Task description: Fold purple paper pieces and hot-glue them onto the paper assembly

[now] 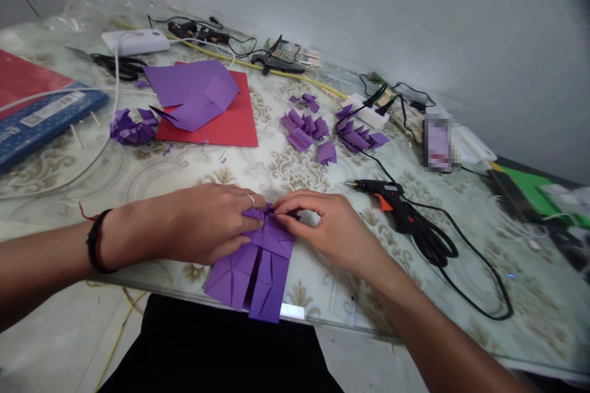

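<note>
A folded purple paper (271, 276) with creased flaps and a dark slit down its middle lies at the table's front edge, its near end reaching over the edge. My left hand (207, 221) bears on its upper left part, fingers bent together and holding it at the far folds. From the other side my right hand (322, 221) pinches a small fold at the top between thumb and forefinger. The fingers partly cover that far end. Right of this hand lies a black glue gun (391, 199) with an orange trigger and coiled cord.
Beyond my hands are folded purple paper pieces (306, 125), a purple sheet (193, 91) on a red sheet (249, 116), and crumpled purple paper (131, 128). Scissors (122, 65), a white power bank (138, 41), a phone (437, 144) and a power strip (366, 111) lie farther back.
</note>
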The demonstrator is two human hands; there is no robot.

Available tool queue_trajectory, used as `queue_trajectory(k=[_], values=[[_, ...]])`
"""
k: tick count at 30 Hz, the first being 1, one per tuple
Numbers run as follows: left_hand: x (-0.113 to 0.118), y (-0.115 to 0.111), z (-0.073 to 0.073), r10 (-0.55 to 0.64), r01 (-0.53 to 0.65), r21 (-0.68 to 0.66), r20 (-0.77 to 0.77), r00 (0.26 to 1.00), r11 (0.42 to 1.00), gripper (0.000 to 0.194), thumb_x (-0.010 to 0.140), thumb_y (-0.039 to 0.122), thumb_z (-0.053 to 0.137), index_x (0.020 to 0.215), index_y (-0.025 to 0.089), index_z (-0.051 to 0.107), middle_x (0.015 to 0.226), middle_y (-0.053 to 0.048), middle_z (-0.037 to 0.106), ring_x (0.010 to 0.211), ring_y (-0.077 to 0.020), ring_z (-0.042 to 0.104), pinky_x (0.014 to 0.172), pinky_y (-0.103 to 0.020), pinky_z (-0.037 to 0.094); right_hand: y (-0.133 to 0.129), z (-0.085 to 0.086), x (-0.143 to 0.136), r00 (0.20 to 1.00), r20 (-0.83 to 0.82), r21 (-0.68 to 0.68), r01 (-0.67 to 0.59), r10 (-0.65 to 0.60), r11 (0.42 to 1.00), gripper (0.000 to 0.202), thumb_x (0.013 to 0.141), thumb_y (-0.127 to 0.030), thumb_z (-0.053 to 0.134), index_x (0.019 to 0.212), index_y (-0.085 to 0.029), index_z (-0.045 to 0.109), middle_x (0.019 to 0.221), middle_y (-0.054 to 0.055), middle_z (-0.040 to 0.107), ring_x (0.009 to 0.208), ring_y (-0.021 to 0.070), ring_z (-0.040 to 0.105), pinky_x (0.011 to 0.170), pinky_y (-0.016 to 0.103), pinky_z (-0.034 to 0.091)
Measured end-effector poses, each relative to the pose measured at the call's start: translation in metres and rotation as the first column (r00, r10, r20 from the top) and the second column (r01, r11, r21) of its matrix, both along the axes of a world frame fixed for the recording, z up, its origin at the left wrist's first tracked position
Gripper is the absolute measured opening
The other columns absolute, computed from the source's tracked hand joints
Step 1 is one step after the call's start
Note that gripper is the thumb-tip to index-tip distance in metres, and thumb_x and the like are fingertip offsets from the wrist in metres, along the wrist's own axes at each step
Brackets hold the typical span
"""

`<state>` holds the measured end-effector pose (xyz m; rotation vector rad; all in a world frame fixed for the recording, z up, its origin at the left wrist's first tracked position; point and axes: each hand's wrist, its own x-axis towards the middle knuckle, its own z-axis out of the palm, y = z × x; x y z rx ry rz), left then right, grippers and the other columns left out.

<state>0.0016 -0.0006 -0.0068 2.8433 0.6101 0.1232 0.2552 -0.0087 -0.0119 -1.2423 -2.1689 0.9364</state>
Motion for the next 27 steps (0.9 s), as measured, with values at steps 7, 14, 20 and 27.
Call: queue_trajectory(k=[7,14,20,27], values=[[0.0023,-0.0013,0.0075,0.015,-0.016,-0.029,-0.018,1.0,0.999,0.032,0.105,0.019,0.056,0.129,0.011,0.075,0.133,-0.018,0.072,0.122,-0.0338,0.07,0.109,-0.049,0.057,-0.0008,0.0019,-0.0006,1.0,0.01,-0.013,-0.007,0.007,1.0,0.016,0.091,-0.012,0.069,0.086,-0.024,0.078,0.099,0.0,0.084,0.092,0.0194,0.078,0.093,0.036,0.059],[0.0027,-0.0012,0.008,0.022,-0.023,-0.04,-0.013,1.0,0.999,0.03,0.105,0.019,0.056,0.128,0.012,0.075,0.132,-0.016,0.072,0.121,-0.0314,0.07,0.109,-0.045,0.056,-0.0016,0.0039,-0.0017,1.0,0.022,-0.013,-0.012,0.012,1.0,0.017,0.091,-0.01,0.07,0.088,-0.024,0.079,0.099,0.0,0.084,0.092,0.0187,0.078,0.093,0.034,0.058],[0.0021,-0.0014,0.0056,0.028,-0.028,-0.03,0.012,1.0,0.999,0.028,0.104,0.02,0.059,0.126,0.013,0.076,0.131,-0.015,0.073,0.118,-0.0311,0.07,0.105,-0.044,0.057,-0.0007,0.0022,-0.0007,1.0,0.007,-0.027,-0.014,0.014,1.0,0.017,0.091,-0.009,0.071,0.088,-0.023,0.079,0.099,-0.001,0.083,0.091,0.0179,0.078,0.091,0.032,0.058],[-0.0006,-0.0004,0.0013,0.001,-0.001,0.0,0.045,0.999,1.0,0.027,0.103,0.023,0.059,0.124,0.015,0.075,0.147,-0.017,0.065,0.124,-0.0334,0.07,0.109,-0.049,0.056,-0.0045,0.0008,-0.0008,0.999,0.023,0.021,-0.024,0.023,0.999,0.017,0.092,-0.009,0.071,0.091,-0.024,0.079,0.101,0.0,0.083,0.093,0.0193,0.077,0.091,0.035,0.058]])
